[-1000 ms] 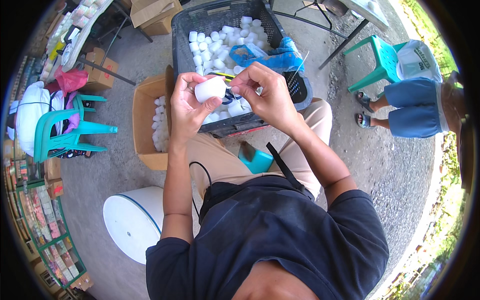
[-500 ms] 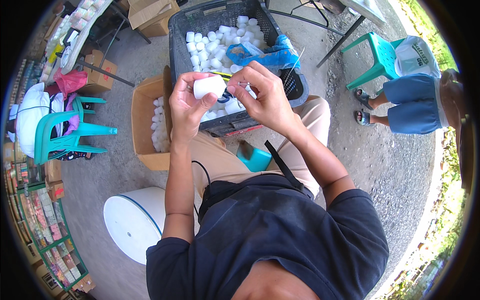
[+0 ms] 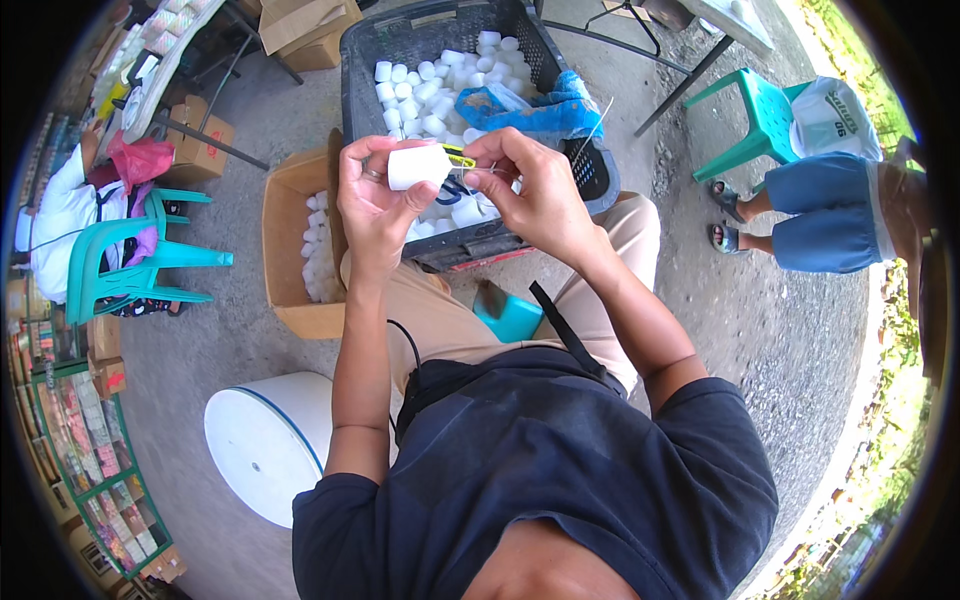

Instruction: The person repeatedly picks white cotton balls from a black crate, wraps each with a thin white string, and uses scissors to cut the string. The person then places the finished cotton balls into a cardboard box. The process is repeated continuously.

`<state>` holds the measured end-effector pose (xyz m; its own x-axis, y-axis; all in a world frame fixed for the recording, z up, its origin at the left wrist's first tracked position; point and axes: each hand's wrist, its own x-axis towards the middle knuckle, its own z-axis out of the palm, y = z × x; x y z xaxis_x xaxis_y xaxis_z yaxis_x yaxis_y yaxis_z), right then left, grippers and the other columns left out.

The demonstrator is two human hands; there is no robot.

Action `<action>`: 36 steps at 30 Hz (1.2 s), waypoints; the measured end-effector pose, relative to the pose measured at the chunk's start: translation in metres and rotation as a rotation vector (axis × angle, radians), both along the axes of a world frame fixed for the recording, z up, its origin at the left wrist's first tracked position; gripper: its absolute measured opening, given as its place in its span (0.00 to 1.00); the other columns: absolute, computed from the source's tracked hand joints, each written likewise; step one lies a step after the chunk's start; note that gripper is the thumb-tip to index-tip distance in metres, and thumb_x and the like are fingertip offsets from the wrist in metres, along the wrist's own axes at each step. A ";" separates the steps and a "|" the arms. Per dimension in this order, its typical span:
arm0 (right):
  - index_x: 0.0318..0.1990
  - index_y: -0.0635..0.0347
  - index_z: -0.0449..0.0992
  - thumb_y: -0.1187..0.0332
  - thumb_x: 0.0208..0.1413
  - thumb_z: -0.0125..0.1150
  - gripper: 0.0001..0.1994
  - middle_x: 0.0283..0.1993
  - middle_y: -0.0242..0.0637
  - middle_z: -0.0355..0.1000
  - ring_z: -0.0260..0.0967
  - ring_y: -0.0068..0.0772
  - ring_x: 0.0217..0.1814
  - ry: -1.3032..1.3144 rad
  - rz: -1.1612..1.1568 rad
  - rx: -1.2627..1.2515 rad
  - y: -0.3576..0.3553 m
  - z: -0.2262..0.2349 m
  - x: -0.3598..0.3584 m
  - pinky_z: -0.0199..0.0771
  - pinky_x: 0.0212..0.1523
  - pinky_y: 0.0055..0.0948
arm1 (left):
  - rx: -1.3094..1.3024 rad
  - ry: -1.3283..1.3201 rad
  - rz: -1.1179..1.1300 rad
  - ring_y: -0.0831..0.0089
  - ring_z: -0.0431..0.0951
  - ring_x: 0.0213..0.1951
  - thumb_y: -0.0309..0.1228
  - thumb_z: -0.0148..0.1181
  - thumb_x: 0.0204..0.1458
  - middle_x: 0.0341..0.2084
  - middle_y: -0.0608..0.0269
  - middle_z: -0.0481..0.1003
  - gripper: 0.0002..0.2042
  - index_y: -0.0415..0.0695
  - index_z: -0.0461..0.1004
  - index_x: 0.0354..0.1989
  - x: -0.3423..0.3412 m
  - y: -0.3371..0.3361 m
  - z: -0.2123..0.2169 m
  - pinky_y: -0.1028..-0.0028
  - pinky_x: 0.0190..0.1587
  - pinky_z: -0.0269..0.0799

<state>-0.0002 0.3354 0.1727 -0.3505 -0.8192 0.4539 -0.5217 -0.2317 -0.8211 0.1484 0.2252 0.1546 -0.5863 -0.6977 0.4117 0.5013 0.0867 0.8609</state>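
Note:
Over the near end of a dark plastic crate (image 3: 358, 85), my left hand (image 3: 375, 205) is closed around a short white cylinder (image 3: 415, 168), held sideways. Its right end meets my right hand (image 3: 520, 180), whose thumb and forefinger pinch a thin, pale strand (image 3: 476, 169) at that end. The strand's exact kind is too small to tell. Just behind my fingers a yellow object (image 3: 458, 156) and a dark blue loop (image 3: 450, 190) show in part. Many similar white cylinders (image 3: 425, 92) fill the crate, and a blue cloth (image 3: 560, 117) lies over its right side.
A cardboard box (image 3: 285, 215) with more cylinders stands left of the crate. A white drum (image 3: 250, 450) is at my left. Green chairs (image 3: 150, 245) hold bundles. On the right, a person in blue shorts (image 3: 825, 215) stands by a green stool (image 3: 765, 115).
The white cylinder stays in my left hand. My right fingers have shifted slightly at its end, and more of the yellow object shows behind them. At far left, a person's arm now shows near the bundles.

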 end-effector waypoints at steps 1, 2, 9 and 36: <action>0.33 0.64 0.73 0.74 0.49 0.63 0.06 0.27 0.43 0.70 0.70 0.44 0.28 -0.057 0.001 0.008 0.001 0.000 0.000 0.69 0.28 0.35 | 0.003 -0.005 -0.010 0.69 0.74 0.48 0.21 0.68 0.47 0.46 0.48 0.74 0.24 0.41 0.61 0.49 0.001 0.000 -0.001 0.70 0.52 0.71; 0.33 0.64 0.73 0.75 0.49 0.63 0.06 0.27 0.43 0.70 0.70 0.44 0.28 -0.025 0.007 0.000 0.001 0.001 0.000 0.69 0.29 0.35 | 0.005 -0.011 -0.020 0.68 0.74 0.47 0.21 0.68 0.47 0.45 0.47 0.74 0.24 0.42 0.60 0.49 0.002 -0.001 -0.002 0.70 0.51 0.71; 0.33 0.66 0.73 0.75 0.52 0.61 0.04 0.29 0.41 0.70 0.67 0.34 0.26 0.143 0.015 -0.033 -0.001 0.001 0.002 0.66 0.27 0.28 | 0.061 0.003 -0.036 0.68 0.75 0.46 0.21 0.67 0.47 0.45 0.47 0.74 0.23 0.43 0.60 0.48 -0.001 0.003 -0.005 0.72 0.47 0.74; 0.35 0.52 0.80 0.79 0.43 0.61 0.11 0.32 0.32 0.71 0.69 0.36 0.38 0.553 0.188 -0.088 -0.025 0.024 -0.034 0.68 0.40 0.35 | 0.130 -0.302 -0.275 0.75 0.75 0.45 0.22 0.57 0.55 0.45 0.57 0.73 0.16 0.35 0.68 0.51 0.001 0.001 -0.003 0.74 0.49 0.71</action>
<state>-0.0345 0.3103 0.1968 0.1056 -0.7955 0.5967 -0.8103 -0.4167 -0.4121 0.1493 0.2265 0.1512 -0.8386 -0.5332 0.1118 0.2143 -0.1341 0.9675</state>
